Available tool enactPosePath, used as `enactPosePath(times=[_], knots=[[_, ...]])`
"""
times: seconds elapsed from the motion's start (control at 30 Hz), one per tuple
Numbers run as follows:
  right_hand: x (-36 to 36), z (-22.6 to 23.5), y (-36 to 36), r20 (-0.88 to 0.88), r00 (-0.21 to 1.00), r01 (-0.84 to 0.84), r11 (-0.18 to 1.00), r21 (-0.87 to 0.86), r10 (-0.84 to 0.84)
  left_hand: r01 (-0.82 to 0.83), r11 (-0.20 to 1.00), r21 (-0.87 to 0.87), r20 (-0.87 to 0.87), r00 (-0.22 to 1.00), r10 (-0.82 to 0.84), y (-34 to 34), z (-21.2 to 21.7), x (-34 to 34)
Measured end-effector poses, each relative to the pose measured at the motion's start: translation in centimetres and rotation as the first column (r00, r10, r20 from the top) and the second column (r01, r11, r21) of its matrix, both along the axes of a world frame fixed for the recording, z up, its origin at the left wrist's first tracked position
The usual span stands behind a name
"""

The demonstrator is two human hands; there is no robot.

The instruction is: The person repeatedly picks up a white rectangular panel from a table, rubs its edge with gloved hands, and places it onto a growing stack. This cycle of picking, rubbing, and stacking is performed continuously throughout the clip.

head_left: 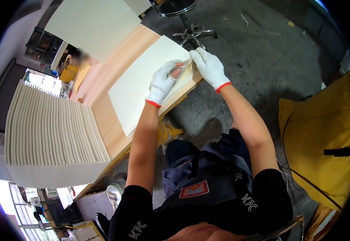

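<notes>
A stack of large white sheets (137, 82) lies on the wooden table, along its near edge. My right hand (210, 67), in a white glove with a red cuff, is closed on the right corner of the sheets. Their edges fan and bend up beneath its fingers. My left hand (163, 83), gloved alike, rests on top of the sheets close to that bent edge. Its thumb and one finger show bare tips, curled but a little apart, with nothing visible between them. The other left fingers are partly hidden.
A tall row of cream-white stacked boards or thick bundles (54, 132) stands on the left of the wooden table (104, 114). Another large white sheet (94, 24) lies at the far end. Beyond are a black stool (187, 30), a yellow cloth cover (317, 140) and a white bucket (116, 190).
</notes>
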State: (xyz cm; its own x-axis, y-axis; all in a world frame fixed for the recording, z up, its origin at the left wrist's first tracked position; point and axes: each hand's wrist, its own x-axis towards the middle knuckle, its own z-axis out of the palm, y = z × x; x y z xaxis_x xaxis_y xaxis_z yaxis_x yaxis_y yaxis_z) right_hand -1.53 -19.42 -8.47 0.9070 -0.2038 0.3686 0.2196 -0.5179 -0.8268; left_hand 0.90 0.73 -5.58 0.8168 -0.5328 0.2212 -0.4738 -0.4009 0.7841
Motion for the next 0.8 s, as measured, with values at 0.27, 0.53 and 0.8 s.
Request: enactPosePath(times=[0.27,0.53,0.8], knots=[[-0.4,0.3,0.1,-0.034,0.999,-0.011,0.999,0.032,0.012,-0.045,0.996,0.076,0.109,0.993,0.036,-0.1,-0.3,0.0],[-0.2,0.1,-0.1,-0.029,1.0,-0.013,0.997,-0.07,0.011,-0.038,0.994,0.104,0.178,0.984,0.019,-0.4,0.4,-0.6],[-0.1,-0.5,0.1,0.041,0.999,0.034,0.997,-0.071,-0.031,-0.083,0.982,0.17,0.161,0.985,0.056,-0.8,0.6,-1.2]])
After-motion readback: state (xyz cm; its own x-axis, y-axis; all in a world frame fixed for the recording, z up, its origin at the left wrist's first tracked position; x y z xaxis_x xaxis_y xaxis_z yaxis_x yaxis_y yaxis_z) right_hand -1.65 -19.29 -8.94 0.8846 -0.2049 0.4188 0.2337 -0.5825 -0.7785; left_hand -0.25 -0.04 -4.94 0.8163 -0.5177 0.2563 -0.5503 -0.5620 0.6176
